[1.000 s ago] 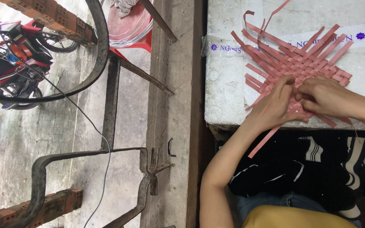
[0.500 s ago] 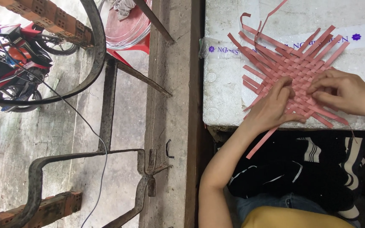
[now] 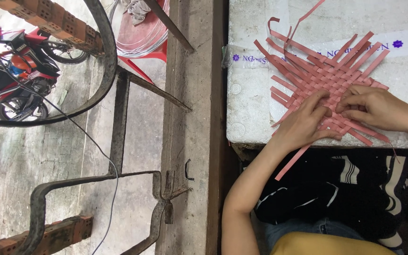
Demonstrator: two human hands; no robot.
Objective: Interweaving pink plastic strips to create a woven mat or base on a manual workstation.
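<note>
A woven mat of pink strips lies flat on the white foam desk, close to its near edge, with loose strip ends fanning out toward the far side and one long strip hanging over the near edge. The left hand lies palm-down on the mat's near-left part, its fingers spread slightly and pressing the weave flat. The right hand rests on the mat's near-right part, its fingers drawn together and pinched on a strip where the two hands almost meet. A clear tape band with purple print runs across the desk under the mat. Beyond the desk's left edge are a concrete ledge, a red plastic stool and a parked motorbike.
</note>
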